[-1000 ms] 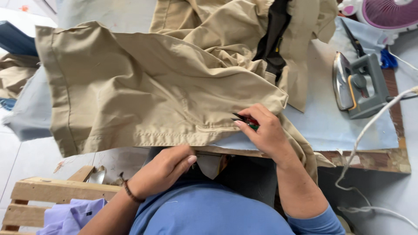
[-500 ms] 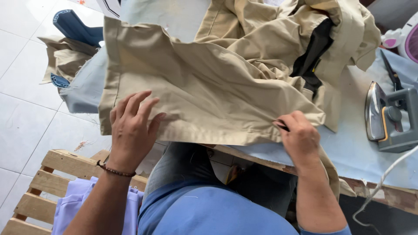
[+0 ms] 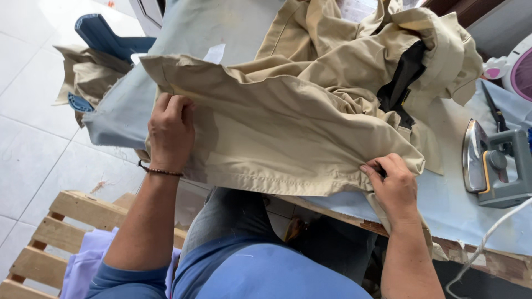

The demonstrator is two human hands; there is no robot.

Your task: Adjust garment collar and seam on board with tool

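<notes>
There's an iron parked on its grey stand at the bench's right end, a wooden pallet on the white tile floor (lavender cloth draped over it), pink fan behind.

Small white paper label on the pale-blue ironing cover.
</notes>
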